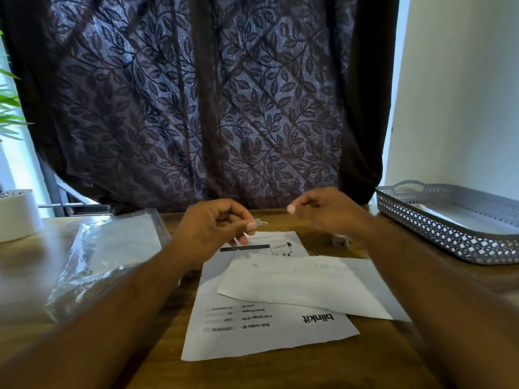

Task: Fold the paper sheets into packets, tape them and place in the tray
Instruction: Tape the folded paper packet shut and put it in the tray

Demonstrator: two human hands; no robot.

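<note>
Clear plastic bag (pixel 112 254) left of paper sheets (pixel 266 332), grey tray (pixel 421 220) right.

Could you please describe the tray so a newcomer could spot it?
On the wooden table, look to the right end by the white wall. The tray sits there: grey, with pierced lattice walls and a handle slot, unlike the flat white sheets.

Above two overlapping paper sheets (pixel 269 332) on the bench (pixel 252 373), the left grip (pixel 213 228) pinches a small grey scrap (pixel 261 222); the right grip (pixel 328 211) is blurred. A tray (pixel 449 221) stands at the right.
</note>
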